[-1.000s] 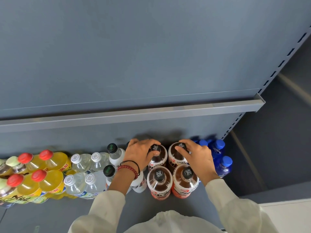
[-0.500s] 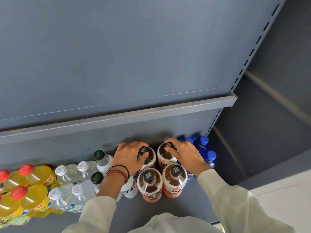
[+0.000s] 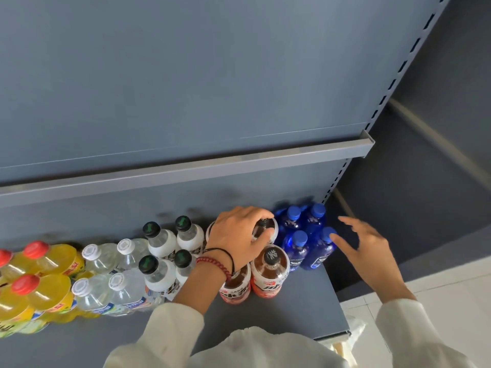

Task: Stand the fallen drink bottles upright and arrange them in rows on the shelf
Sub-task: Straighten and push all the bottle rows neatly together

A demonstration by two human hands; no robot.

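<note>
Looks like you're nearly done here. The brown tea bottles [image 3: 269,269] stand in a two-by-two block on the shelf [image 3: 305,312], and your left hand [image 3: 239,235] has its fingers [image 3: 261,241] curled over the cap of the back right one, probably nudging it square. Just beside them the blue bottles [image 3: 305,235] are upright in their own block; your right hand [image 3: 366,248] hovers next to the front one, fingers spread, gripping nothing. Further left, the white ones [image 3: 164,251], clear ones [image 3: 111,272] and yellow ones [image 3: 45,280] all stand in rows too. I can't spot a fallen bottle anywhere, so what's left is just tidying.
</note>
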